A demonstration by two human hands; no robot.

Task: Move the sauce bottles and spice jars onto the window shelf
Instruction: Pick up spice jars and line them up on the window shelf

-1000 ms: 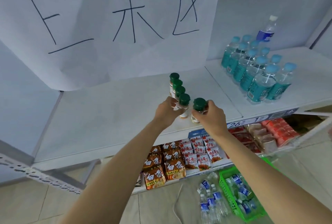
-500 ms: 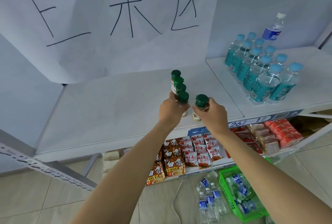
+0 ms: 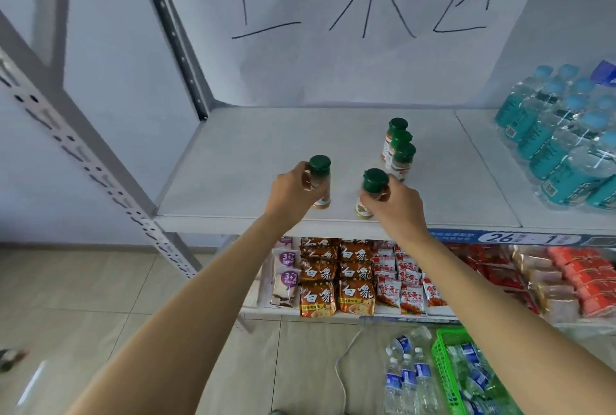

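Green plastic of a basket of small water bottles showed nearest, on the floor beside loose bottles, with noodle packets on the lower shelf beyond. Above these, both bare forearms reached up to the white shelf.

The left hand had its fingers clenched round a green-capped spice jar, which a second before had stood at the front of the jar row; it had now been carried leftward, well apart from that row, its base at or just above the shelf near the front edge. Whether it rested or hovered could not be told. The right hand had its fingers wrapped round a second jar, tilted a little, its foot close to the shelf edge and just in front of the row.

Farther back, three more jars stood upright in a tight line, touching or nearly so. Shrink-wrapped teal bottles sat to the right, and a handwritten paper sign hung behind.

Judging from this, the person was spreading the jars out, perhaps starting a second row, so the spice part of the job looked well along. No sauce bottles were visible.
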